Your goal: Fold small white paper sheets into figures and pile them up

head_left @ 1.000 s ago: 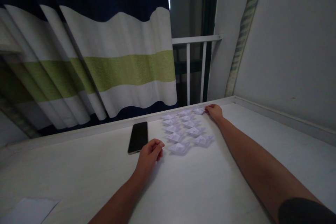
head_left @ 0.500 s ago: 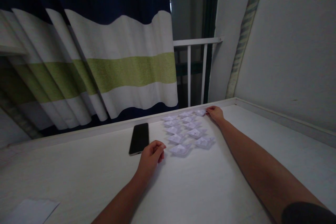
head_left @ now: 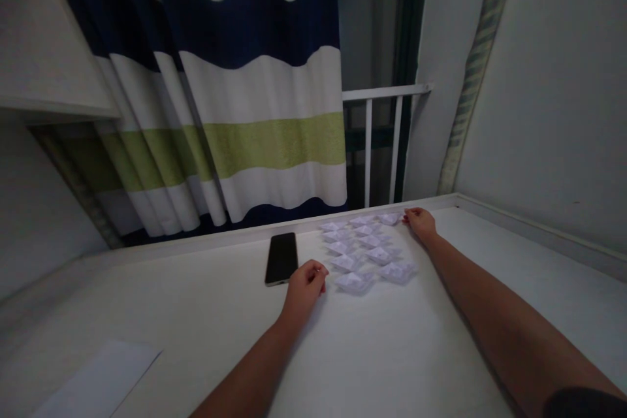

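Observation:
Folded white paper boats stand in two slanting columns on the white surface, with a nearer boat at the front left. One more paper boat sits at the back right of the group. At its right tip is my right hand, thumb and fingers pinched together; whether a slim gap parts them from the paper is hard to see. My left hand is curled closed just left of the front boats, with nothing visible in it. Behind its knuckles lies a black phone.
A white sheet of paper rests at the lower left. The white surface has a raised rim along its back. Beyond stand a striped curtain, a white railing and a wall at right.
The view has swung to the left, so everything sits farther right in the picture. My right hand has shifted very slightly right from the back boat; my left hand stays by the front boats.

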`<state>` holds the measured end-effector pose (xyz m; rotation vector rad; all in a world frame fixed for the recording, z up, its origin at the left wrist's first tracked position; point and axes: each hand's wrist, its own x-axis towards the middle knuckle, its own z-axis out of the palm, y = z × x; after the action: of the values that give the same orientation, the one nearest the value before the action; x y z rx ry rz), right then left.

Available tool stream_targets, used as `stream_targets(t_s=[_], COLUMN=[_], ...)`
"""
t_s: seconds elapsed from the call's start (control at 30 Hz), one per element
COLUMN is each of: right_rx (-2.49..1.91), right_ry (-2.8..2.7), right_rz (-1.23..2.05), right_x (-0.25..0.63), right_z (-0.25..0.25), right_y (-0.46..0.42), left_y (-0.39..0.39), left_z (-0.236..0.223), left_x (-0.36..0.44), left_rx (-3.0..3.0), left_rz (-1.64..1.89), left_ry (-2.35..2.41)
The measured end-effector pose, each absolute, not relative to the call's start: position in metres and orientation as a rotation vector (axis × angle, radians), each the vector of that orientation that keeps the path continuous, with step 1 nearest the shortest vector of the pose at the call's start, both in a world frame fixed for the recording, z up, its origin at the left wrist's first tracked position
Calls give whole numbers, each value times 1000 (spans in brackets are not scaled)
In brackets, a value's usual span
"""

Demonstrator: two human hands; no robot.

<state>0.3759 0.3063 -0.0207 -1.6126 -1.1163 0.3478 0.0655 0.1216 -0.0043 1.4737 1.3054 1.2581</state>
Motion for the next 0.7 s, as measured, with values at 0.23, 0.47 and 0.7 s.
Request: stream_targets(t_s=[0.23,0.47,0.7], right_rx=[-1591,-1320,-999], right_ry=[-996,-1126,-1244], right_rz=[295,342,758], right_x=[358,289,186], right_z=[-3,21,25], right_y=[258,187,110], left_y=[120,107,66], left_z=[-6,-6,-4], left_x=[61,55,33], left_rx=[1527,1522,1361], left_rz=[1338,1451,1594], left_ry=[1258,1292,1368])
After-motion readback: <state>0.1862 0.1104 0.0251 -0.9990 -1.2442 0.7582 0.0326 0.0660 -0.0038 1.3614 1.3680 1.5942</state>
